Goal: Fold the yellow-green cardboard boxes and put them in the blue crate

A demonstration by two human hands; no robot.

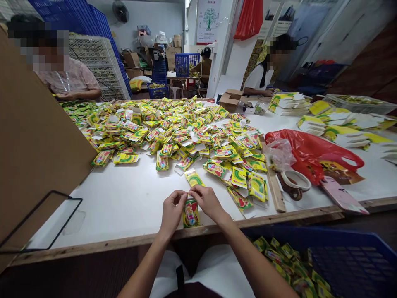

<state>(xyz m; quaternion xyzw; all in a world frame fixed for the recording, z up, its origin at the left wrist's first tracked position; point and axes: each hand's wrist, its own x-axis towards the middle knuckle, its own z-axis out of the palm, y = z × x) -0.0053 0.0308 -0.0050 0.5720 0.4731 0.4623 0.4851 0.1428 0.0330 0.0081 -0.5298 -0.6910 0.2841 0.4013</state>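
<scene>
Between my hands, close to the table's front edge, is a small printed box (191,214) in yellow, green and red. My left hand (173,208) pinches its top edge from the left. From the right, my right hand (207,199) has its fingertips closed on the same top edge. The fingers cover the box's upper end, so its flap is hidden. Just beyond my fingertips lies a yellow-green box (194,178), flat on the white table (130,207). A large heap of similar small boxes (173,136) spreads behind it, some with white flaps showing.
A cardboard panel (40,120) and a black wire frame (65,196) stand at left. To the right are a wooden strip (274,188), a cup (296,182), a red bag (316,147) and a pink phone (343,194). A blue crate (347,240) holds boxes below. Co-workers sit across the table.
</scene>
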